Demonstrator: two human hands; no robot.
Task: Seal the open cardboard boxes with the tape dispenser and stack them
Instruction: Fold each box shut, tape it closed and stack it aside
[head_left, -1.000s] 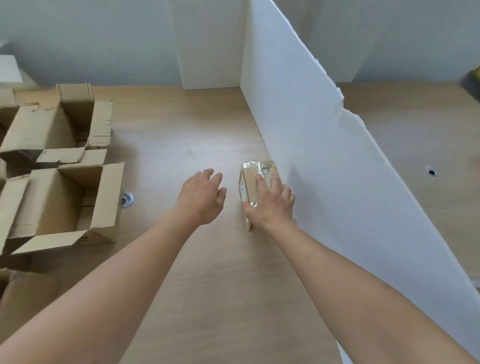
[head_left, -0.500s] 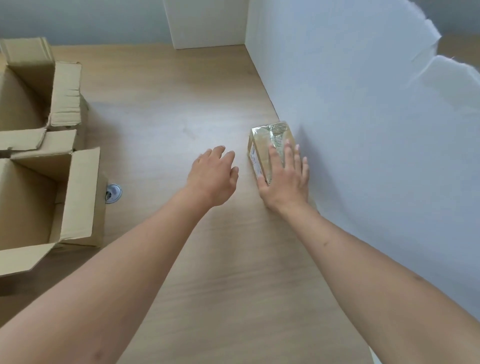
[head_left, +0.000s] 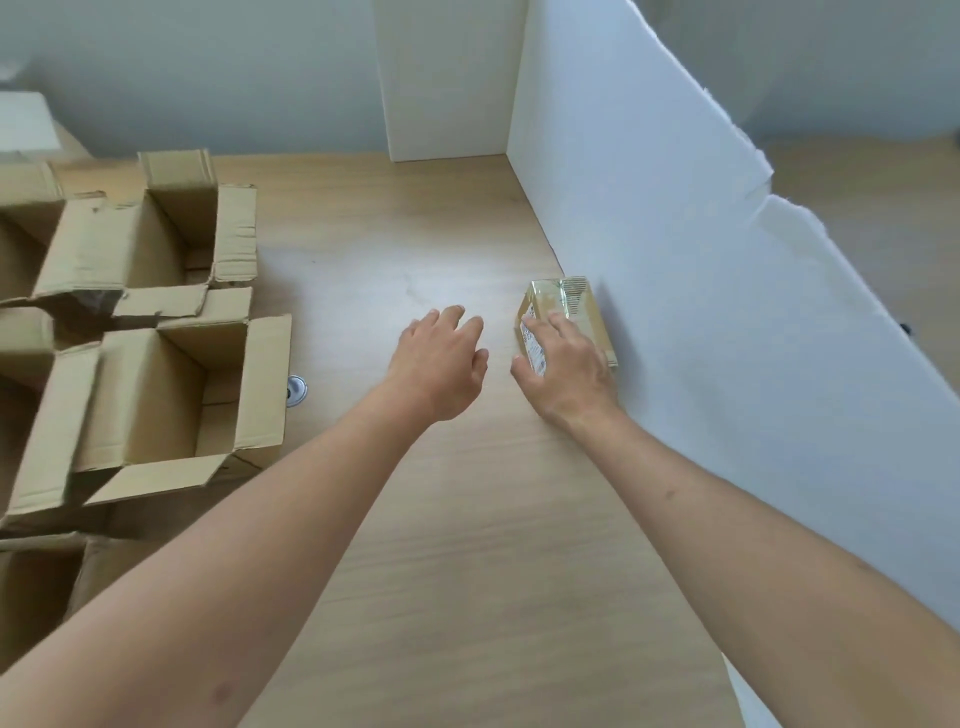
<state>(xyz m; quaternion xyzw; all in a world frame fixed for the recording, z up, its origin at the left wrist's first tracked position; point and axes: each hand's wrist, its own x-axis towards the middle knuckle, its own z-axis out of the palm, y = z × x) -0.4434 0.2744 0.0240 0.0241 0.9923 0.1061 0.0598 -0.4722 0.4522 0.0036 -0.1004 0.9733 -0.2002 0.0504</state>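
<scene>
1. Head view: the counter (head_left: 467, 545) is pale wood-grain laminate, smooth and matte.
2. A small box (head_left: 576, 312) lies on it at mid-right, close beside the foot of a white foam board (head_left: 701, 322). The box is brown card wrapped in glossy clear tape, with a printed label on its left face.
3. The right hand (head_left: 563, 366) rests on the near end of the box, fingers curled over its top and thumb at the left face; its grip is clasped on the box.
4. The left hand (head_left: 441, 364) hangs just left of the box, apart from it, fingers loosely spread, its grip released and holding nothing.
5. Open boxes (head_left: 156, 384) of corrugated brown card crowd the left edge, flaps splayed outward and creased; the far one has a torn flap.
6. A small round metal fitting (head_left: 296, 388) sits in the counter just right of the near open box.
7. The foam board stands upright, running from far centre to near right; its top edge is ragged and broken.
8. Between the open boxes and the board lies a broad bare strip of counter, which both forearms cross.
9. No tape dispenser shows here.
</scene>
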